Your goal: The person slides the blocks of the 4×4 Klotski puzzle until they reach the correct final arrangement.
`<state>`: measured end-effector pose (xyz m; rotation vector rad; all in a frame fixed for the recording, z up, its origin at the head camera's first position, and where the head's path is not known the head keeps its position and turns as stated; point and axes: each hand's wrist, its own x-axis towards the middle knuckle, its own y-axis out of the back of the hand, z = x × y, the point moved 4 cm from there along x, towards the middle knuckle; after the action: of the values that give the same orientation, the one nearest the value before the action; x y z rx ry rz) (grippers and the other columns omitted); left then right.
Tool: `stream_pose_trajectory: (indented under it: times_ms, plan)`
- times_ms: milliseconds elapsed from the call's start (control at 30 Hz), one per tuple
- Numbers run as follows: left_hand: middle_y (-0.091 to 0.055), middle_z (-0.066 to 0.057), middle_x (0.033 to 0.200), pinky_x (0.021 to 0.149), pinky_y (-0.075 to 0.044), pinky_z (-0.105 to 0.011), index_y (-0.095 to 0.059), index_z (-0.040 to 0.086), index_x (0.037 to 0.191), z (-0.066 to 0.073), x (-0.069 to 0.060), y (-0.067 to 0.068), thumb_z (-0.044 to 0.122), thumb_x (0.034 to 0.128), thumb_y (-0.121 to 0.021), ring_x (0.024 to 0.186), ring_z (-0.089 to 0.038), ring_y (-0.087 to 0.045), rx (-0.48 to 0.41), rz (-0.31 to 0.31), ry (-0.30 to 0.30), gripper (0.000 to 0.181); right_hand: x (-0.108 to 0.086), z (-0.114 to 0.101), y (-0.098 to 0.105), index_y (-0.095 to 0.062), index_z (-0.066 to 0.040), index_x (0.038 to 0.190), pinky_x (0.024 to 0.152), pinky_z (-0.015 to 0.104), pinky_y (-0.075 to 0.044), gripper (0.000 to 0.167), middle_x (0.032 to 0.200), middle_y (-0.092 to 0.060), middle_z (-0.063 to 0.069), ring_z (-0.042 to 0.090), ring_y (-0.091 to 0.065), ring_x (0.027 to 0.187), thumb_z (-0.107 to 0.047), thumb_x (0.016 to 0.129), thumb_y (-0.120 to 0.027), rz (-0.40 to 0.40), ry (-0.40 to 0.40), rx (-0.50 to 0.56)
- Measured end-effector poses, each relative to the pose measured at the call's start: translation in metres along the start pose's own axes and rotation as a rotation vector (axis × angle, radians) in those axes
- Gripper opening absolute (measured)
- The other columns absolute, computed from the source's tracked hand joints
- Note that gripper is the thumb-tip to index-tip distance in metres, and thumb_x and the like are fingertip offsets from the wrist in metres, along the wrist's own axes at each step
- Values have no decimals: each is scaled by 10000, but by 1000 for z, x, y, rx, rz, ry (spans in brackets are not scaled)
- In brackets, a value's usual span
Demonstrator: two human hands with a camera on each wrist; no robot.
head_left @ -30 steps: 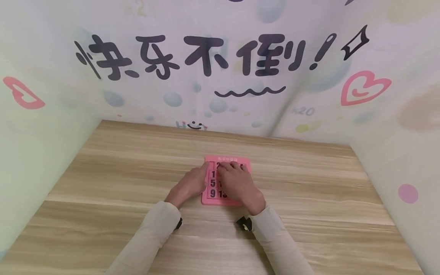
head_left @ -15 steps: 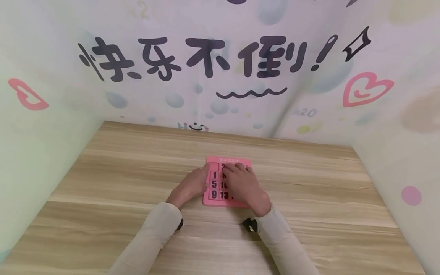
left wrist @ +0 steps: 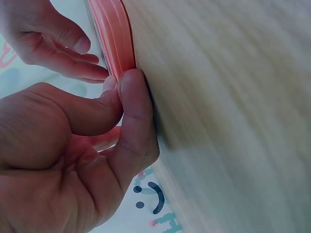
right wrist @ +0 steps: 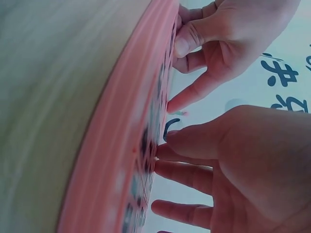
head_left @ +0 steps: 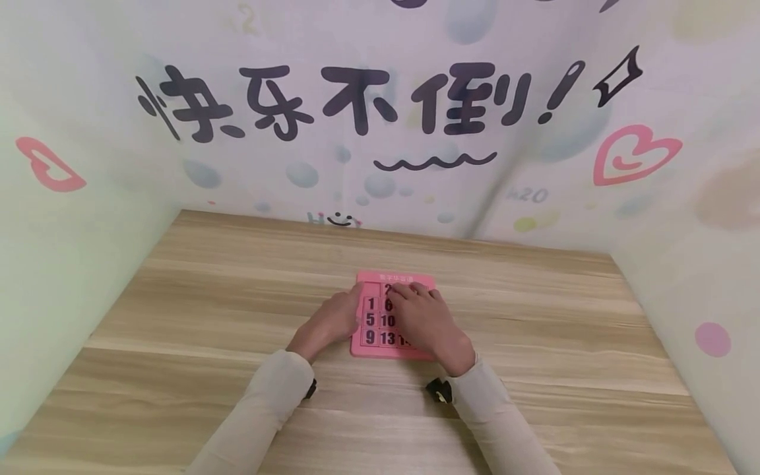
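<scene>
A pink sliding number puzzle [head_left: 380,351] lies on the table in the head view. Its numbered tiles include 1, 5, 9 and 13 at the left and bottom, and a bare pink slot shows at its upper left corner. My left hand [head_left: 331,318] grips the puzzle's left edge; in the left wrist view thumb and finger pinch its pink rim [left wrist: 112,34]. Over the right part of the tiles lies my right hand [head_left: 429,320], covering several numbers. Its fingers [right wrist: 182,174] are extended, with tips at the tile face in the right wrist view.
Around the puzzle spreads a wood-grain table [head_left: 237,264]. A white printed wall [head_left: 279,145] with dark lettering rises behind its back edge, and pale walls stand at both sides. A dark wrist device [head_left: 439,390] sits by the right sleeve.
My right hand has moved slightly right across the tiles, so 6, 10 and 13 show more fully. The left hand keeps its grip on the puzzle's edge. The head view has shifted slightly.
</scene>
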<state>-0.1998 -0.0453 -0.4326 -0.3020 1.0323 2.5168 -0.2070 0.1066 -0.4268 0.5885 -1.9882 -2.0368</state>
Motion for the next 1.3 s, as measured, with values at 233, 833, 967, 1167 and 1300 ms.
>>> stream_pose_trajectory:
  times_ms: [233, 833, 967, 1167, 1300]
  plan:
    - [-590, -97, 882, 525, -444, -256, -131, 55, 1590, -2, 0, 0, 28, 979, -525, 580, -164, -511, -15, -13, 5, 727, 1, -4, 4, -558, -132, 1410, 1087, 565, -389, 408, 1473, -514, 45, 307, -444, 1374, -214, 1013, -511, 11, 14, 17]
    - [-575, -194, 1164, 533, -409, -256, -174, 31, 1578, -1, 4, 1, 21, 990, -507, 618, -165, -510, 72, -2, -7, 676, -12, -43, 6, -630, -154, 1332, 1098, 516, -394, 344, 1398, -563, 39, 285, -482, 1321, -146, 998, -549, 11, 128, -71]
    - [-583, -184, 1106, 514, -400, -249, -170, 19, 1575, 0, 4, 1, 13, 987, -503, 593, -155, -501, 80, -2, -10, 676, -12, -45, 5, -627, -146, 1336, 1097, 512, -395, 345, 1412, -555, 26, 281, -477, 1322, -144, 1004, -534, 13, 117, -78]
    - [-591, -161, 1021, 498, -388, -244, -164, 21, 1577, 0, 4, 1, 9, 981, -507, 566, -144, -484, 75, -7, -2, 688, -10, -44, 3, -606, -145, 1366, 1104, 505, -387, 371, 1439, -534, 18, 278, -462, 1336, -134, 1007, -509, 5, 102, -81]
    - [-593, -180, 1072, 527, -391, -257, -178, 14, 1574, 0, 3, 1, 27, 988, -520, 609, -160, -496, 88, 1, -16, 679, -10, -44, 2, -592, -147, 1382, 1098, 502, -391, 383, 1449, -522, 15, 277, -459, 1336, -124, 1015, -485, 9, 101, -85]
